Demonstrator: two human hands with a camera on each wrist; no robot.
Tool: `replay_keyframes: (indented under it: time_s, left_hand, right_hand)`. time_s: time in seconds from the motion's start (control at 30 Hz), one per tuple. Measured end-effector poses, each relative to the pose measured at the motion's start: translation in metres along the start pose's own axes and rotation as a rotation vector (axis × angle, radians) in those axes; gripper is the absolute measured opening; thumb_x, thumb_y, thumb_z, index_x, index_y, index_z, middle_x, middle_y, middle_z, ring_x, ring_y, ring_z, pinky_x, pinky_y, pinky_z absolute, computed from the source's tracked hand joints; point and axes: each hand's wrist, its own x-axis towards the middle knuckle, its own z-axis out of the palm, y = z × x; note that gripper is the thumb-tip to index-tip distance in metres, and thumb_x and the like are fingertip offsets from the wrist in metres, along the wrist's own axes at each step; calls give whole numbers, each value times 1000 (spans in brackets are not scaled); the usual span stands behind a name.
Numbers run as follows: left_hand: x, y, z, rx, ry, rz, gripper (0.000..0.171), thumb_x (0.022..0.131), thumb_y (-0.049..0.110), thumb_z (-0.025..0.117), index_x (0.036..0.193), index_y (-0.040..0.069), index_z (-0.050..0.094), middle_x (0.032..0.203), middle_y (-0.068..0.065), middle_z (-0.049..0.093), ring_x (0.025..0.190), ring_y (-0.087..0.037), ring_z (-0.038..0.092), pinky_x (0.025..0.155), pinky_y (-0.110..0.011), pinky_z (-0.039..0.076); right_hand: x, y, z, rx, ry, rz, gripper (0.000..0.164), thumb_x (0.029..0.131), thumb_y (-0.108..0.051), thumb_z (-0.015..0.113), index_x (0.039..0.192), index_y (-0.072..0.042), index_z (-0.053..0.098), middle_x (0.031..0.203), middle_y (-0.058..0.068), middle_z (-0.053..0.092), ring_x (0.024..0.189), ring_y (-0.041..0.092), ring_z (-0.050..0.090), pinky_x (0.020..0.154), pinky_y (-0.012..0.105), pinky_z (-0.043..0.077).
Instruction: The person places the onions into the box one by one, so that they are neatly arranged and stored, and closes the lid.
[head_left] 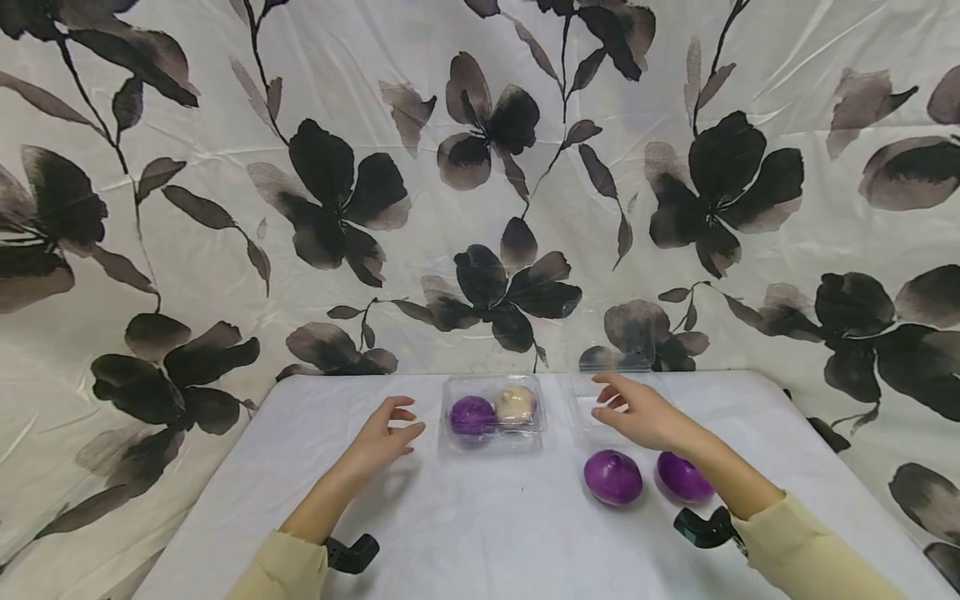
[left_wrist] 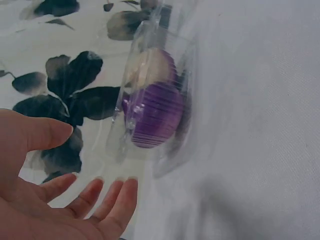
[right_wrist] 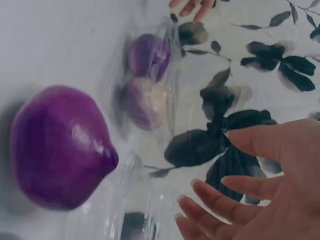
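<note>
A clear plastic clamshell box (head_left: 492, 446) sits near the back of the table, its lid down over two onions. One is a purple onion (head_left: 472, 416); beside it lies a pale onion (head_left: 516, 405) with a purple side. My left hand (head_left: 386, 435) hovers left of this box, fingers apart and holding nothing. Over a second clear clamshell (head_left: 588, 417), whose lid stands up, my right hand (head_left: 636, 410) hangs with relaxed fingers and hides part of it. Nearer me lies a purple onion (head_left: 612, 477), with another purple onion (head_left: 684, 477) partly behind my right forearm.
A white cloth covers the table (head_left: 465, 533). Just behind its far edge hangs a floral curtain (head_left: 420, 225). A dark wrist camera (head_left: 352, 553) is strapped under the left sleeve, and another dark camera (head_left: 705, 527) under the right.
</note>
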Motion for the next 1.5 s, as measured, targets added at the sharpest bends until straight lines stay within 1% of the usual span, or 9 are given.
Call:
replay_keyframes:
  time_s: [0.17, 0.37, 0.47, 0.63, 0.8, 0.97, 1.2, 1.37, 1.5]
  left_hand:
    - [-5, 8, 0, 104, 33, 28, 58, 100, 21, 67, 150, 7, 40, 140, -21, 50, 117, -31, 60, 91, -43, 57]
    - [-8, 16, 5, 182, 81, 129, 60, 97, 18, 71, 148, 6, 42, 139, -19, 53, 124, -38, 57, 97, -51, 56]
    - [-8, 21, 11, 183, 82, 182, 62, 95, 16, 73, 148, 6, 42, 139, -19, 53, 123, -37, 57, 98, -50, 56]
    - [-6, 28, 24, 145, 47, 249, 65, 93, 16, 76, 149, 6, 43, 136, -17, 54, 121, -37, 58, 97, -47, 57]
    - [-2, 34, 39, 121, 32, 281, 67, 90, 14, 79, 148, 7, 45, 134, -16, 56, 118, -38, 61, 95, -46, 58]
    - [2, 39, 52, 99, 21, 313, 68, 88, 11, 80, 147, 7, 45, 133, -16, 57, 116, -36, 63, 93, -44, 59]
    - [11, 47, 69, -13, -29, 278, 82, 82, 8, 85, 150, 7, 40, 136, -17, 56, 116, -37, 64, 96, -45, 58]
    - [21, 53, 85, -41, -64, 242, 89, 80, 10, 87, 153, 7, 35, 137, -19, 54, 115, -36, 64, 97, -45, 57]
    - [29, 58, 100, -68, -102, 205, 93, 80, 11, 87, 155, 8, 32, 141, -21, 52, 119, -37, 63, 95, -43, 58]
  right_hand:
    - [-13, 9, -9, -34, 7, -79, 56, 98, -21, 69, 142, 6, 48, 126, 22, 61, 115, 42, 60, 96, 59, 53]
    - [-28, 24, -19, -56, 17, -106, 58, 95, -25, 73, 141, 3, 51, 129, 21, 60, 117, 41, 59, 96, 59, 52]
    - [-35, 32, -25, -52, 28, -108, 59, 94, -24, 74, 142, 2, 51, 131, 21, 60, 118, 41, 59, 95, 58, 53]
    - [-45, 46, -35, -48, 36, -106, 61, 93, -23, 77, 142, 3, 50, 133, 23, 59, 118, 42, 59, 93, 58, 54]
    - [-55, 59, -41, -34, 39, -91, 63, 92, -22, 77, 142, 4, 49, 134, 25, 57, 117, 44, 59, 93, 60, 54]
    - [-62, 72, -43, -48, 44, -74, 63, 92, -23, 77, 142, 3, 49, 133, 25, 59, 116, 44, 60, 91, 55, 56]
    - [-76, 89, -47, -14, -6, 23, 75, 89, -27, 81, 148, 1, 43, 140, 28, 52, 122, 46, 56, 86, 36, 59]
    - [-84, 101, -44, 19, -55, 69, 85, 87, -28, 83, 151, 4, 37, 143, 32, 47, 122, 48, 54, 84, 35, 59]
    - [-88, 111, -42, 44, -72, 81, 86, 87, -26, 83, 152, 5, 35, 145, 34, 44, 122, 49, 54, 84, 35, 58]
